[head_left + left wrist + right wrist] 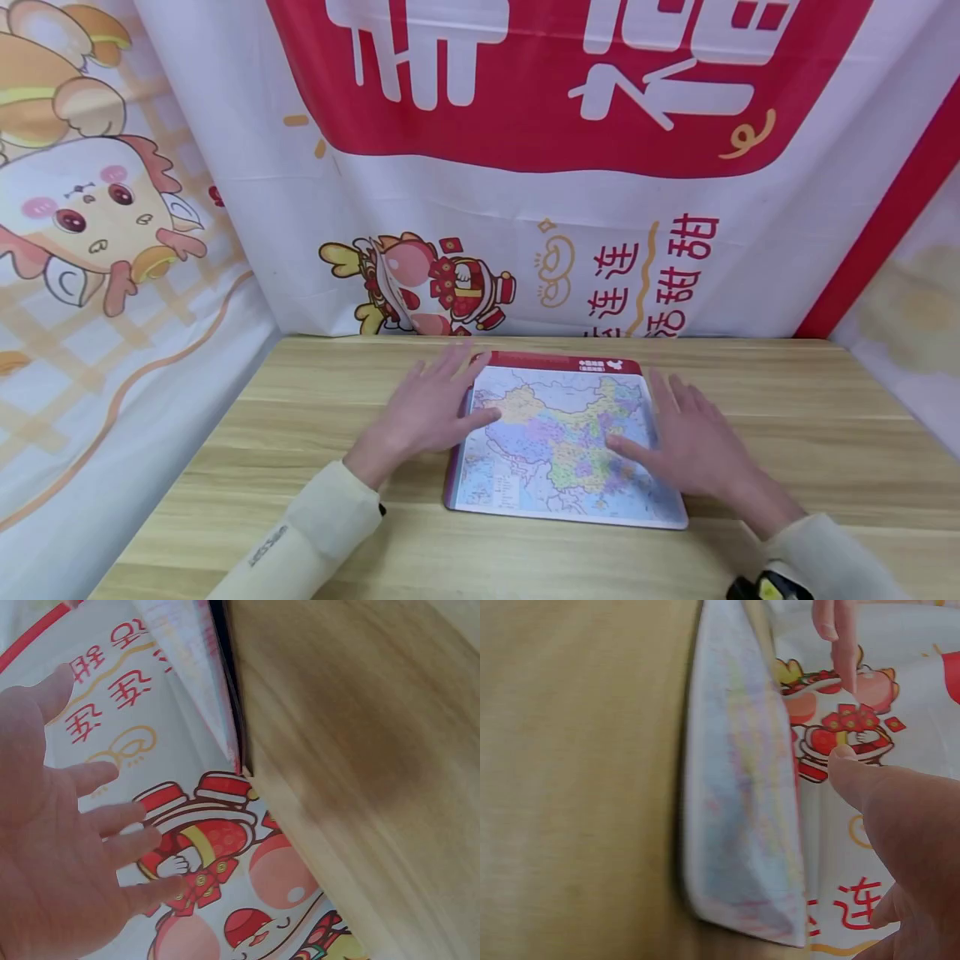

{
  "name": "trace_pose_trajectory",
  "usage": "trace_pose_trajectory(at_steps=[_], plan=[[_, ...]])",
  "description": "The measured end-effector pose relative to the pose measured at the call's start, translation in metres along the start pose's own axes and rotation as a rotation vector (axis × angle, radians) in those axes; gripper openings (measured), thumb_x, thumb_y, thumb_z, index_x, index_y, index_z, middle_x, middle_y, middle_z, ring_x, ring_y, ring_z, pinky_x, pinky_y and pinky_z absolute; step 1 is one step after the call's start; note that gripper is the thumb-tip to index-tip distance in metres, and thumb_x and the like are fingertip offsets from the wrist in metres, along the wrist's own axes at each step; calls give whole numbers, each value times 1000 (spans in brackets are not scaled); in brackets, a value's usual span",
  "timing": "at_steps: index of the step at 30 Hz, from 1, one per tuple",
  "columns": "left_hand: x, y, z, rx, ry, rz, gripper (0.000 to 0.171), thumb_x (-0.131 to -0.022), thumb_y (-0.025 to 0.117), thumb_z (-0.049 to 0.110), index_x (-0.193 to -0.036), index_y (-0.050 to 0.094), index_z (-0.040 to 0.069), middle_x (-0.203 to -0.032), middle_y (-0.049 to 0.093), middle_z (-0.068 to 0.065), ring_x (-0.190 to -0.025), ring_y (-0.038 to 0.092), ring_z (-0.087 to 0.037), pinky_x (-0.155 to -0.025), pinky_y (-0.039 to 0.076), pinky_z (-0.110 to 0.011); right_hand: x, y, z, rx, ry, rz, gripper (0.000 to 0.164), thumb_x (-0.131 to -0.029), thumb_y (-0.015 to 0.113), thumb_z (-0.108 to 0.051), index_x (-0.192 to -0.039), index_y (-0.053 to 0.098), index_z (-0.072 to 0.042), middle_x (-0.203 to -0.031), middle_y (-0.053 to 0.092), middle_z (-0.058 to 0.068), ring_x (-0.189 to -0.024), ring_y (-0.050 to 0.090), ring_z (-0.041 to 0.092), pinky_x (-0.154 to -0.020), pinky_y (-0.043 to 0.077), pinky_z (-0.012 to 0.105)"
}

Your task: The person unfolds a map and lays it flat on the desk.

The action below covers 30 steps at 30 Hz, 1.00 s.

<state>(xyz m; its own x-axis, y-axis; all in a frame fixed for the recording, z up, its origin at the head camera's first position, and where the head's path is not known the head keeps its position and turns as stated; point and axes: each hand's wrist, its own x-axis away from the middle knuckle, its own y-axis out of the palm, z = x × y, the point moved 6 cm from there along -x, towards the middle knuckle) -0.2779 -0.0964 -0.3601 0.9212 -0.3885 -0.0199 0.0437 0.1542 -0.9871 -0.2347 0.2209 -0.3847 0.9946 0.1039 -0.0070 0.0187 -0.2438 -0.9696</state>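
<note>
Pale sleeves (322, 521) lie nearest us in the head view. Beyond, the left hand (427, 408) and right hand (701, 450) hold straight fingers (663, 396) either side of the map board (558, 433), flat on the bench (405, 558); uneven pushing could skew it. By left wrist, we see fingers spread beside its edge; a careless sweep might knock it. By right wrist, its thumb (870, 780) extends; we cannot tell contact, so a grip could miss.

We see the left hand (56, 855), fingers spread, before a printed cloth (180, 750) — red characters (129, 688), a cartoon figure (217, 840) — and a pale, dark-edged board (191, 667) beside the wooden tabletop (360, 750).
</note>
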Motion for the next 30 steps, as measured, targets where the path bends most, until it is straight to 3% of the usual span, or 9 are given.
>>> trace_pose_trajectory(at_steps=[6, 17, 23, 30], plan=[[-4, 13, 0, 61, 39, -90, 88, -100, 63, 61, -171, 23, 28, -181, 14, -1, -169, 13, -29, -133, 17, -65, 15, 21, 5, -19, -3, -41, 134, -81, 57, -93, -168, 20, 2, -167, 26, 41, -149, 30, 66, -117, 31, 80], [-9, 30, -7, 38, 48, -234, 81, -104, 56, 59, -170, 27, 22, -179, 22, -3, -168, 17, -27, -135, 10, -63, 33, 38, -2, -54, -8, -124, 138, -77, 57, -96, -167, 23, 3, -169, 22, 37, -150, 35, 59, -113, 42, 74], [-6, 37, -6, 37, 56, -290, 80, -106, 53, 58, -170, 26, 20, -179, 23, -1, -168, 17, -24, -136, 7, -60, 32, 39, -3, -69, -46, -118, 136, -78, 60, -93, -166, 25, 4, -169, 24, 36, -151, 35, 57, -115, 42, 73], [-1, 38, -5, 36, 44, -305, 79, -106, 55, 57, -169, 29, 17, -179, 25, -3, -168, 18, -26, -136, 10, -61, 21, 38, 4, -119, -73, -158, 132, -82, 66, -86, -169, 17, 1, -173, 21, 32, -158, 23, 57, -122, 31, 74]])
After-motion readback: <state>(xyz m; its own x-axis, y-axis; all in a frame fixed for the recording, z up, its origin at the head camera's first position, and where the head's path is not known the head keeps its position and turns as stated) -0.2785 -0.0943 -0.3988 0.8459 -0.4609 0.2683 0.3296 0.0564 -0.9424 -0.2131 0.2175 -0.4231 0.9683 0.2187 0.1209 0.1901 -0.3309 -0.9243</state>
